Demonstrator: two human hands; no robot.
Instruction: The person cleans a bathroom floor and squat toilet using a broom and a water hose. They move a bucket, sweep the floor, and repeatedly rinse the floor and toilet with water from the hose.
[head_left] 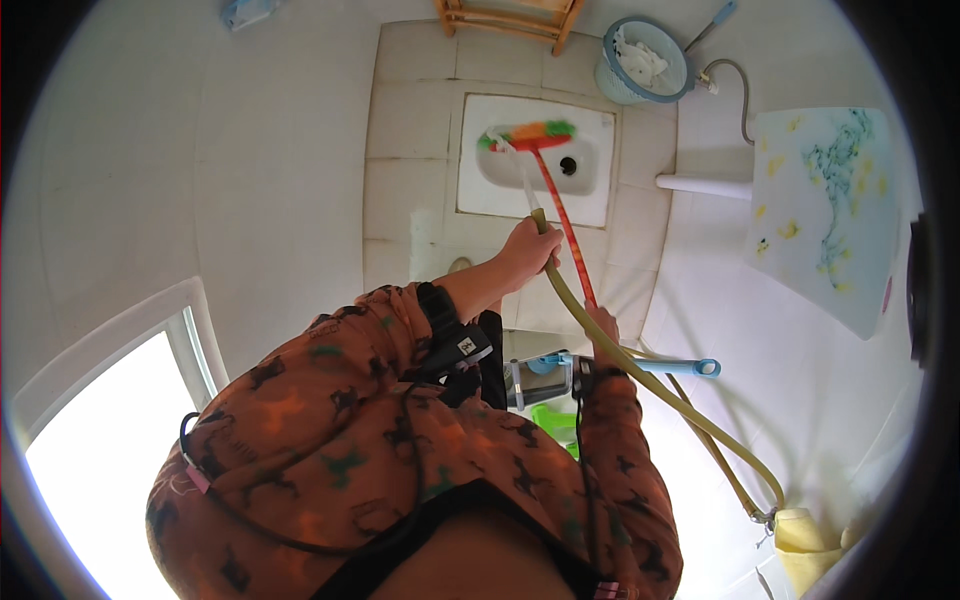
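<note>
Pale floor tiles (412,130) fill upper centre of frame, w/ a white rectangular ceramic squat pan (590,203) set in them. Long red-stick broom w/ green-and-orange bristles (567,222): prob. light, stick stiff, bristles springy, slippery once wet; best hold = near end of stick, or mid-stick for more control. Yellow-green flexible hose (575,303): soft, bendy, likely heavier w/ water in it; hold just behind the mouth, w/o squeezing flat.

L hand (532,250), centre frame, is curled round hose near its mouth; clear water stream (527,185) runs up-frame into pan. R hand (604,330), lower & right of L, is wrapped round stick's near end, fingers partly hidden. Broom head lies over pan, upper centre, well apart from both hands; stick passes just right of L hand. Hose trails to lower right, crossing by R wrist; contact there, can't tell.
</note>
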